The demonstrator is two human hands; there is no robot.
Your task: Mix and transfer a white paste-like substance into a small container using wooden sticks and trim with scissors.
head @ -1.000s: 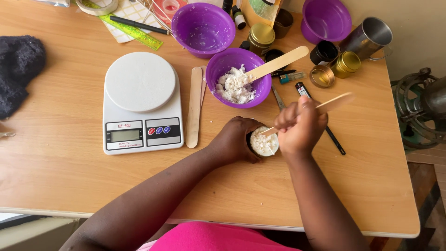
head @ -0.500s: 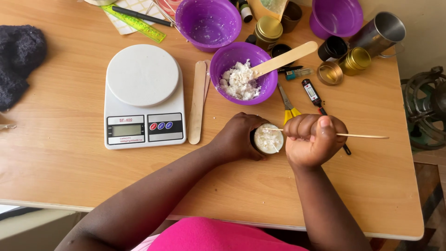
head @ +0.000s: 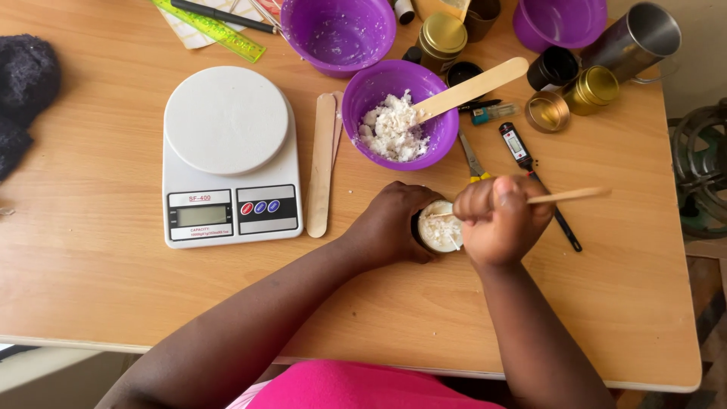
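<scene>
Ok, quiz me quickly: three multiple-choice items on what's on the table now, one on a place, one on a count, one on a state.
1. Where is the small tin?
A. on the scale
B. cupped by the left hand
C. inside a bowl

2. How many purple bowls show?
A. one
B. two
C. three

3. What is in the nearest purple bowl?
A. white flakes
B. nothing
C. green liquid

Answers:
1 B, fingers wrap the tin while the right hand holds a thin wooden stick over it.
2 C, three stand along the far side.
3 A, a white crumbly heap sits beside a flat wooden stirrer.
</scene>
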